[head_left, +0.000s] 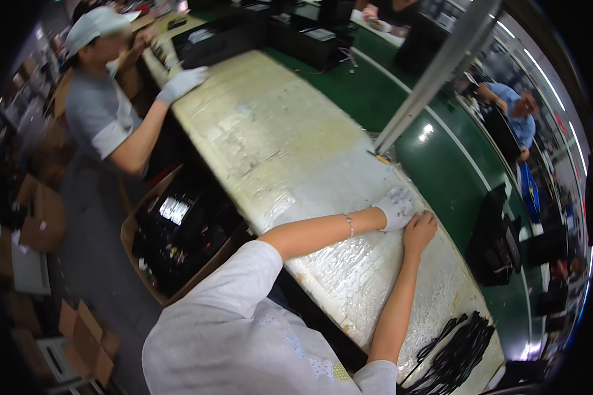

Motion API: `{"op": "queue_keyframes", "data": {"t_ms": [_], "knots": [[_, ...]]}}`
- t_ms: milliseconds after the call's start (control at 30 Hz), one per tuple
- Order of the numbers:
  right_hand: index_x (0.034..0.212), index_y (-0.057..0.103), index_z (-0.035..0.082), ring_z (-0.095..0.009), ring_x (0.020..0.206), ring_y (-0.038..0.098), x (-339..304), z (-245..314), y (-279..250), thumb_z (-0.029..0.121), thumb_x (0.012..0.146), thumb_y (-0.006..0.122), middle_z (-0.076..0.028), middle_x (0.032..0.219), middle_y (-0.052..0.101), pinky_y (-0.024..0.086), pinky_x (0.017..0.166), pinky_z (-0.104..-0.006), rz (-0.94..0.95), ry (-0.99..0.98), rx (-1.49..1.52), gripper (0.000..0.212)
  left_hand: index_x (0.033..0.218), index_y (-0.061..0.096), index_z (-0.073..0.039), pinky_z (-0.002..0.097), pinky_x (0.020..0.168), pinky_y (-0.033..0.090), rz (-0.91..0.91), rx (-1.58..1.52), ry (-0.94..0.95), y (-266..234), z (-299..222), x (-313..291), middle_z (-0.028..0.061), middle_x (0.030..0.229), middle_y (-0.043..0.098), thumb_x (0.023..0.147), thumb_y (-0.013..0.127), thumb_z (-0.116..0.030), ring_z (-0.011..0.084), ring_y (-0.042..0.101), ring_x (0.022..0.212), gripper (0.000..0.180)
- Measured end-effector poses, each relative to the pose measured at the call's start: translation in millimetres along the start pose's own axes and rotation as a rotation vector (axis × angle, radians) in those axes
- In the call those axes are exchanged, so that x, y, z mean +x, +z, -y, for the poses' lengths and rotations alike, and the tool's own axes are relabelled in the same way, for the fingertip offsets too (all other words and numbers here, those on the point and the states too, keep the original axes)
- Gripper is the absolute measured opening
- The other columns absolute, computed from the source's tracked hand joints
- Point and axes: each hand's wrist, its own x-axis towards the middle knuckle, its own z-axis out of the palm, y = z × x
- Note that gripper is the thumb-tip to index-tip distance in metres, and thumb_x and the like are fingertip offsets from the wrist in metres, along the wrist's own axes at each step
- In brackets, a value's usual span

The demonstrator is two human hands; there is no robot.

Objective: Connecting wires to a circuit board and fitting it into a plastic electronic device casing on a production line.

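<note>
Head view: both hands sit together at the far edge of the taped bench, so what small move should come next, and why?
Probably the bare right hand should slide back toward the pile of black cables at the near end. Both hands rest empty on the taped bench: the gloved left hand lies flat beside the right, holding nothing, and the cables are the nearest loose items.

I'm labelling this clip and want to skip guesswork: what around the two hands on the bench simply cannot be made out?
- Head view: whether the gloved left hand holds anything; its palm faces the worktop.
- Head view: whether the bare right hand pinches something; its fingertips meet the glove and hide it.
- Head view: the black cable bundle is cut off by the lower edge.
- Head view: the cardboard box contents are dark and too small to identify.
</note>
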Motion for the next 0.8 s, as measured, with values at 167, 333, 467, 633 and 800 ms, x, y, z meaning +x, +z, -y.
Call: {"op": "queue_keyframes", "data": {"t_ms": [167, 333, 467, 633, 800], "knots": [[0.114, 0.054, -0.003, -0.043, 0.105, 0.053, 6.0, -7.8, 4.4, 0.018, 0.089, 0.057, -0.025, 0.112, 0.057, 0.043, 0.09, -0.048, 0.018, -0.021, -0.049, 0.033, 0.141, 0.041, -0.001, 0.0531, 0.116, 0.007, -0.043, -0.037, -0.131, 2.3, -10.8, -3.3, 0.0204, 0.152, 0.03, 0.093, 0.038, -0.045, 0.0392, 0.018, 0.144, 0.066], [0.115, 0.053, -0.006, -0.043, 0.109, 0.052, 15.6, -2.5, 10.7, 0.014, 0.09, 0.055, -0.027, 0.115, 0.056, 0.042, 0.093, -0.0498, -0.052, -0.007, 0.124, 0.032, 0.148, 0.029, -0.002, 0.0488, 0.117, 0.002, -0.092, 0.012, -0.295, 11.1, -13.7, -27.3, 0.0174, 0.157, 0.021, 0.092, 0.035, -0.05, 0.0352, 0.011, 0.146, 0.074], [0.119, 0.051, -0.008, -0.045, 0.121, 0.045, 12.8, -1.6, 3.1, 0.012, 0.091, 0.055, -0.029, 0.124, 0.052, 0.037, 0.103, -0.0488, -0.164, -0.046, 0.114, 0.035, 0.146, 0.029, 0.005, 0.044, 0.118, 0.011, 0.619, 0.419, 0.157, -51.6, -57.3, -96.9, 0.0237, 0.155, 0.018, 0.088, 0.043, -0.057, 0.0374, 0.012, 0.146, 0.085], [0.139, 0.035, -0.009, -0.039, 0.138, 0.032, -7.5, 130.7, -36.3, 0.025, 0.092, 0.061, -0.026, 0.144, 0.038, 0.025, 0.114, -0.0429, 0.032, -0.336, 0.473, 0.064, 0.144, 0.031, 0.004, 0.0371, 0.117, 0.019, 0.291, -0.095, 0.12, -223.9, -58.0, -237.6, 0.0206, 0.152, 0.029, 0.091, 0.053, -0.052, 0.0317, 0.024, 0.143, 0.081], [0.147, 0.019, -0.009, -0.039, 0.143, 0.019, -42.0, 257.6, -16.1, 0.037, 0.087, 0.067, -0.029, 0.153, 0.019, 0.016, 0.117, -0.0392, 0.498, -0.528, 0.773, 0.089, 0.13, 0.047, 0.0, 0.0434, 0.104, 0.038, -0.708, 0.565, -0.326, -329.1, 41.1, -265.8, 0.0233, 0.133, 0.047, 0.085, 0.058, -0.057, 0.0379, 0.049, 0.121, 0.073]]}}
